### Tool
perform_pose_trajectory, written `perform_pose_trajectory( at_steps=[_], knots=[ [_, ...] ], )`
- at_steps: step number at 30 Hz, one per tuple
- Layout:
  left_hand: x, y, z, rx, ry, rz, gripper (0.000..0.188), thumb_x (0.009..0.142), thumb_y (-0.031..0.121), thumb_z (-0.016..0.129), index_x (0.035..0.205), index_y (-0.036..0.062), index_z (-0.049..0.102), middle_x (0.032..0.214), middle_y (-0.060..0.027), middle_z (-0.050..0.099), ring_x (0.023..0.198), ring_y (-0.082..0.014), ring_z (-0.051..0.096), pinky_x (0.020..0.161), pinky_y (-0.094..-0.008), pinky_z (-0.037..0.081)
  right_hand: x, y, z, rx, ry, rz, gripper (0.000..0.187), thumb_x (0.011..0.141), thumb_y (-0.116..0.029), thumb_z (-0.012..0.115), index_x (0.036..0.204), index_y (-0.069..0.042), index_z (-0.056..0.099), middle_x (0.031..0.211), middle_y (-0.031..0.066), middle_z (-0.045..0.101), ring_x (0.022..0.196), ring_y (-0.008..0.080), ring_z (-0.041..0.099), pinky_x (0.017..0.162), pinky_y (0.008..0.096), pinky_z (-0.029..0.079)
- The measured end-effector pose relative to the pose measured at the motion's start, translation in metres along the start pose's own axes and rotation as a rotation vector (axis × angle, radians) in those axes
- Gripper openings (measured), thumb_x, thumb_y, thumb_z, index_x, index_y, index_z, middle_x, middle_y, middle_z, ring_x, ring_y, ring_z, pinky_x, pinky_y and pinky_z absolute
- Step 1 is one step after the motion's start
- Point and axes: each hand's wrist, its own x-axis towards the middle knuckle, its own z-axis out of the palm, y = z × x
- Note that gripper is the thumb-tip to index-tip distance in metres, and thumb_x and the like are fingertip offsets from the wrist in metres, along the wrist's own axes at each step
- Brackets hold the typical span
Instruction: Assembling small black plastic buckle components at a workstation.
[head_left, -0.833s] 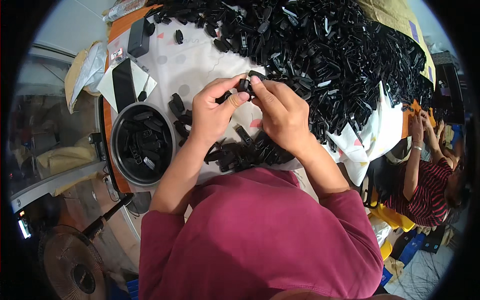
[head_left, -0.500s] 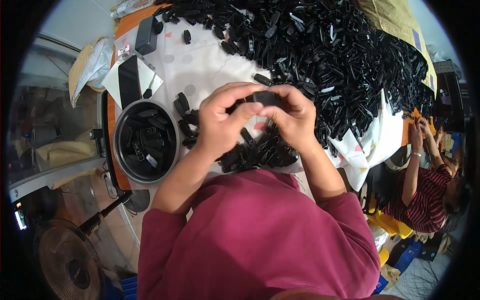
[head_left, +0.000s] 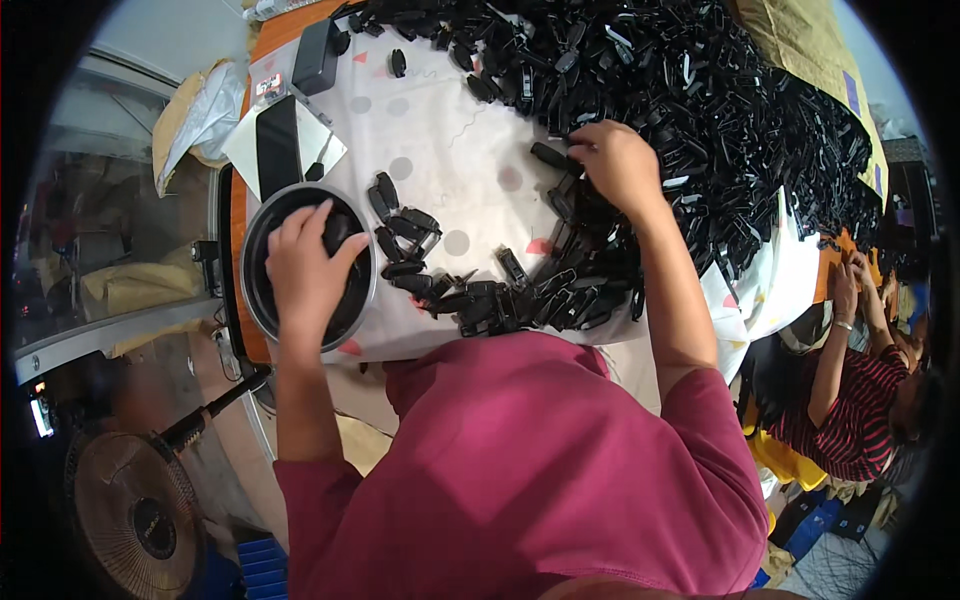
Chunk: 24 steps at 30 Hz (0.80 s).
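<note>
My left hand [head_left: 308, 262] is inside the rim of a round dark metal bowl [head_left: 371, 262] at the left, its thumb and fingers spread. A dark piece shows between thumb and fingers; it seems to lie loose among the bowl's contents, partly hidden. My right hand [head_left: 618, 168] reaches to the near-left edge of a big heap of small black plastic pieces [head_left: 700, 130]. Its fingers are bent, with a gap between thumb and forefinger, close to an oblong black piece [head_left: 550, 155] on the cloth. I see no piece held in it.
More black pieces [head_left: 490, 305] lie along the table's near edge. A phone-like black slab [head_left: 278, 150] rests on a white sheet behind the bowl, near a dark grey box [head_left: 316, 58]. A fan [head_left: 150, 525] stands lower left. Another person [head_left: 845, 400] works at the right.
My hands have parted from a dark piece held between them. The left has moved left into the bowl, the right up to the heap's edge. The view has shifted slightly.
</note>
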Motion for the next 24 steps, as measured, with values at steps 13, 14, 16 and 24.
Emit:
perform_pose_trajectory(
  at_steps=[13, 14, 16, 24],
  knots=[
    [0.080, 0.144, 0.114, -0.251, -0.083, 0.612, 0.031, 0.072, 0.010, 0.061, 0.103, 0.0074, 0.054, 0.098, -0.0108, 0.059, 0.092, -0.0270, 0.054, 0.076, -0.0341, 0.045, -0.026, -0.007, 0.030, -0.524, -0.087, -0.250, 0.011, 0.067, -0.016, 0.056, 0.074, -0.014, 0.064, 0.088, 0.0016, 0.054, 0.088, 0.0213, 0.048, 0.068, 0.0337, 0.040],
    [0.075, 0.143, 0.112, -0.451, -0.153, 0.399, 0.026, 0.074, 0.014, 0.061, 0.098, 0.0073, 0.055, 0.090, -0.0094, 0.060, 0.081, -0.0256, 0.055, 0.070, -0.0328, 0.046, -0.026, -0.004, 0.029, -0.505, -0.085, -0.295, 0.010, 0.066, -0.017, 0.057, 0.073, -0.014, 0.063, 0.088, 0.0011, 0.054, 0.088, 0.0211, 0.048, 0.067, 0.0338, 0.040],
    [0.069, 0.134, 0.107, -0.639, -0.232, 0.194, 0.021, 0.075, 0.017, 0.061, 0.094, 0.0073, 0.056, 0.082, -0.0080, 0.060, 0.071, -0.0243, 0.056, 0.065, -0.0315, 0.046, -0.022, -0.001, 0.022, -0.335, 0.028, -0.334, 0.017, 0.062, -0.019, 0.064, 0.077, -0.013, 0.060, 0.089, 0.0011, 0.054, 0.086, 0.0210, 0.048, 0.067, 0.0345, 0.039],
    [0.057, 0.118, 0.052, -1.676, -0.702, -0.015, 0.031, 0.079, 0.010, 0.064, 0.107, 0.0057, 0.052, 0.081, -0.0011, 0.057, 0.074, -0.0077, 0.054, 0.065, -0.0213, 0.045, -0.019, -0.033, -0.009, 0.988, 0.035, 0.058, 0.023, 0.076, -0.005, 0.066, 0.079, -0.005, 0.043, 0.064, -0.0010, 0.049, 0.055, 0.0035, 0.050, 0.046, 0.0198, 0.041]
  ],
)
